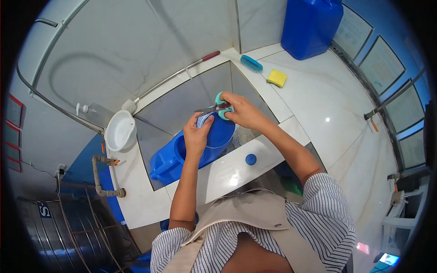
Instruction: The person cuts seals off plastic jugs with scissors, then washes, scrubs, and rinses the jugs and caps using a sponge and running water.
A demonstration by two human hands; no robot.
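Observation:
My right hand (245, 110) grips scissors (210, 109) with teal handles, its fingers through the loops. Their blades point left, at the top of a small blue-and-white striped piece (203, 119) that looks like a packet. My left hand (196, 134) pinches that piece between thumb and fingers; whether the blades touch it I cannot tell. Below both hands a large blue jerrycan (168, 164) lies tilted in the sink (157, 125). A round blue cap (251, 159) rests on the sink's white front ledge (218, 175).
Left of the sink stands a white basin (120, 131), with a clear pump bottle (98, 113) behind. A long-handled brush (168, 78) lies along the back edge. On the right counter are a blue scrub brush (251, 63), a yellow sponge (276, 78) and another blue jerrycan (311, 29).

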